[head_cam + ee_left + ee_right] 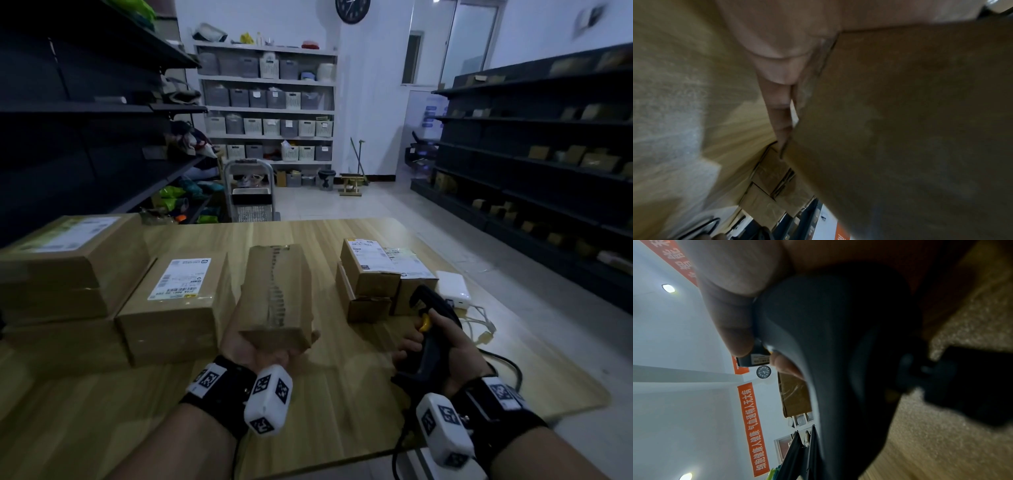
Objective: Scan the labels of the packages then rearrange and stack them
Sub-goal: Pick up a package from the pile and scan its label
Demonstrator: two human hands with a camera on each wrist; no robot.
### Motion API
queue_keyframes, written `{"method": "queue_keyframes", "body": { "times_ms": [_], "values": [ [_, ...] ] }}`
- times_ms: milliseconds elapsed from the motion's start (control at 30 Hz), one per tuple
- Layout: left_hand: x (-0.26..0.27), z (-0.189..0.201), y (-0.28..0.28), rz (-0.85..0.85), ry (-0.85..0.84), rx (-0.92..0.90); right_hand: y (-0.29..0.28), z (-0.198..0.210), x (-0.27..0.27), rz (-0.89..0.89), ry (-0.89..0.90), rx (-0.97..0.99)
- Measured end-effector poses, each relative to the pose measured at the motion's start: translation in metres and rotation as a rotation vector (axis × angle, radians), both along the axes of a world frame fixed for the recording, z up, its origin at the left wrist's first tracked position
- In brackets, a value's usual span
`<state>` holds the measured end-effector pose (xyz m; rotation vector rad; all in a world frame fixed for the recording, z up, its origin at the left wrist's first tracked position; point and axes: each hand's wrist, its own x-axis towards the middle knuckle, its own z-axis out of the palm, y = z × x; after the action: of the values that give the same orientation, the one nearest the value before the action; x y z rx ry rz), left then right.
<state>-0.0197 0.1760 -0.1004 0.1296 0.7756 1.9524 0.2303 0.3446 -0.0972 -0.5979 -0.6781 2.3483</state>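
My left hand (260,349) holds a long brown cardboard package (277,294) from underneath, lifted above the wooden table (342,394), its taped side up. In the left wrist view the package (910,121) fills the right side with my fingers (781,100) along its edge. My right hand (442,346) grips a black barcode scanner (428,329) with a yellow trigger, pointing toward the far right boxes. The scanner handle (838,353) fills the right wrist view, fingers (731,324) wrapped round it. A labelled box (171,305) and a bigger stacked box (68,263) sit at left; small labelled boxes (373,274) sit at right.
A white power adapter (454,289) with cables lies right of the small boxes. The scanner's black cable (507,366) loops over the table's right part. Dark shelving stands on both sides, with a step stool (250,192) beyond the table's far edge.
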Motion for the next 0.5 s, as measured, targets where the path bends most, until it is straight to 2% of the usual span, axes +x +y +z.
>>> {"method": "queue_keyframes", "body": {
  "times_ms": [167,500],
  "values": [
    [-0.008,-0.007,-0.004,-0.070,-0.081,0.053,-0.001,0.001,0.000,0.007,0.001,0.005],
    [0.001,-0.007,0.001,-0.121,0.061,0.093,0.000,0.001,-0.001,-0.001,-0.004,-0.005]
  ]
}}
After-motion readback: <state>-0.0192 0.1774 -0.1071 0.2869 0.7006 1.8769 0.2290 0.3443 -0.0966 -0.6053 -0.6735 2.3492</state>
